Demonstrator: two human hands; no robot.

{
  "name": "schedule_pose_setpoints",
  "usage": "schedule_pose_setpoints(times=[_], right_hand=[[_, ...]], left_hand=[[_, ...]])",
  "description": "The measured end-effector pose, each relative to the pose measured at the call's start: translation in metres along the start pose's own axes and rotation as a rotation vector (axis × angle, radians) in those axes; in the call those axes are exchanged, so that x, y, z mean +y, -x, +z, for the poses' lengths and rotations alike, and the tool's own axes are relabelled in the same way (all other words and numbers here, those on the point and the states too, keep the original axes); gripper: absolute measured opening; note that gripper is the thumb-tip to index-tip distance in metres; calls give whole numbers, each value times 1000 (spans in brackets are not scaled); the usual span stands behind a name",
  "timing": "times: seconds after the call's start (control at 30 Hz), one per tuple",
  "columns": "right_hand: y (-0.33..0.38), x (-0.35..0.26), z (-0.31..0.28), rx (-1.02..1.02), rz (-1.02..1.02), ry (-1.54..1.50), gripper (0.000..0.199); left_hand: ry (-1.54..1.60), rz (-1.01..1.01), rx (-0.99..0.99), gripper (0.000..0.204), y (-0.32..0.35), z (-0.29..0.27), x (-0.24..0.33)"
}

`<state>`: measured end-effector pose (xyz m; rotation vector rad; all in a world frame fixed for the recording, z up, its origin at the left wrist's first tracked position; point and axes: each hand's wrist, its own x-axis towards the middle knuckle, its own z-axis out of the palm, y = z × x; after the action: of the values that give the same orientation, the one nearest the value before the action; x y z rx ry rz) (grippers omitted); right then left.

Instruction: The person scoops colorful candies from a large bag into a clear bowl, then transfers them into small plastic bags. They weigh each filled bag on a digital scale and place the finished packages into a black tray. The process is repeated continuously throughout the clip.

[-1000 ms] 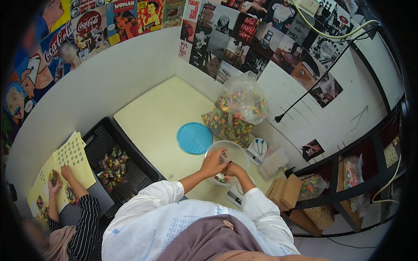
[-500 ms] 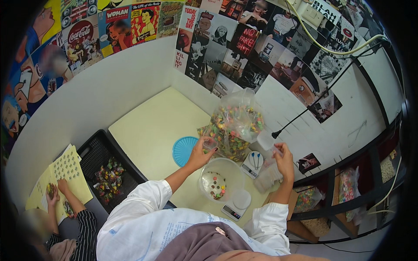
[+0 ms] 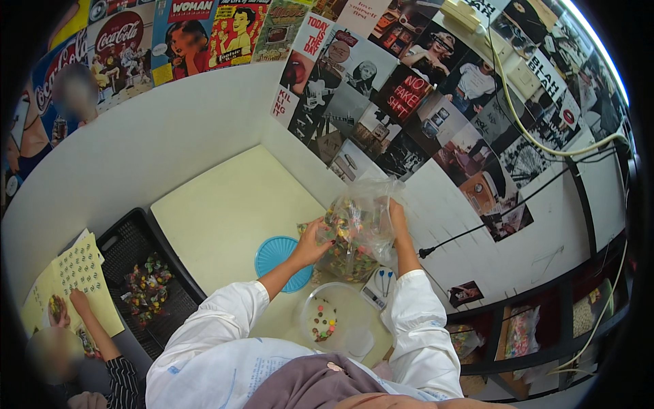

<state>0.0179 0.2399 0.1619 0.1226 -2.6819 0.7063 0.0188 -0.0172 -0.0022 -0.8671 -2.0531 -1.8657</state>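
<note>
A large clear plastic bag [image 3: 354,238] full of small colourful sweets stands at the table's right side, its loose top crumpled upward. At its left side my left hand [image 3: 312,244] is closed, with thumb and fingers against the plastic. My right hand [image 3: 397,218] grips the bag's right edge near the top; its fingertips are partly hidden by the plastic. Close in front of the bag is a clear round tub [image 3: 310,320] with a few sweets on its bottom. A blue ribbed lid [image 3: 272,267] lies under and beside my left forearm.
A small white scale [image 3: 374,294] with blue-tipped utensils stands beside the tub. To the left, a black basket [image 3: 116,238] holds wrapped sweets. A co-worker's hands [image 3: 78,300] rest by yellow sheets [image 3: 51,276]. Shelves [image 3: 501,334] with bagged goods line the right; a cable [image 3: 470,235] hangs there.
My right hand has moved from the right, where it held a clear lid-like piece, to the bag's edge. My left hand has shifted against the bag. The view has tilted.
</note>
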Motion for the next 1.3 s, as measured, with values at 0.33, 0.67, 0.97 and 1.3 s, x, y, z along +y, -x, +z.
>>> schedule_pose_setpoints(times=[0.33, 0.67, 0.97, 1.3], right_hand=[[3, 56, 36, -150, 202, -154, 29], [-1, 60, 51, -215, 483, -491, 35], [13, 27, 27, -104, 799, -963, 39], [29, 18, -8, 28, 715, -1233, 27]], left_hand=[[203, -270, -182, 49, -13, 9, 7], [178, -337, -211, 53, -12, 1, 13], [103, -311, -276, 57, -16, 1, 39], [72, -205, -224, 52, -3, -9, 60]])
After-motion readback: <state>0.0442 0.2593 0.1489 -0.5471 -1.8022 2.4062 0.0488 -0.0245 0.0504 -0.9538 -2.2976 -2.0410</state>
